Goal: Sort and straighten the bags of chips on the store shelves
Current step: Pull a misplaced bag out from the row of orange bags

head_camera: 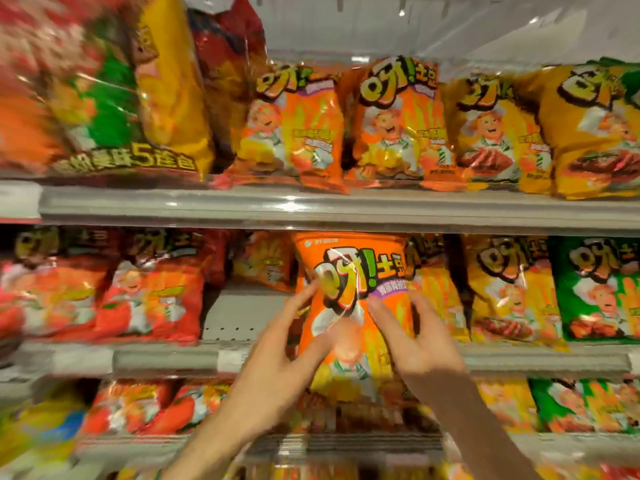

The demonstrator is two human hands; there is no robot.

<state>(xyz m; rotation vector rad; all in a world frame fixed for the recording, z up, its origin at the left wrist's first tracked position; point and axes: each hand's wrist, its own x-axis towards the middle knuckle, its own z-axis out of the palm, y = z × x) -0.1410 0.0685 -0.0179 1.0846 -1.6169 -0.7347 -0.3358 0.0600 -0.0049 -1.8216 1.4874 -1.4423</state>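
An orange chip bag (349, 271) stands upright at the front of the middle shelf (166, 360), its lower end hanging past the shelf edge. My left hand (277, 362) touches the bag's left side with its fingers spread. My right hand (412, 337) presses on the bag's right side, fingers apart. Both hands hold the bag between them. Left of the bag, a bare stretch of shelf floor (239, 313) shows, with another orange bag (263, 261) far back.
Red bags (152, 289) fill the middle shelf's left; yellow bags (505, 289) and green bags (599, 289) stand to the right. The upper shelf (311, 206) carries orange bags (294, 126), yellow bags (588, 126) and large multipacks (104, 98). More bags sit on the lower shelf (346, 445).
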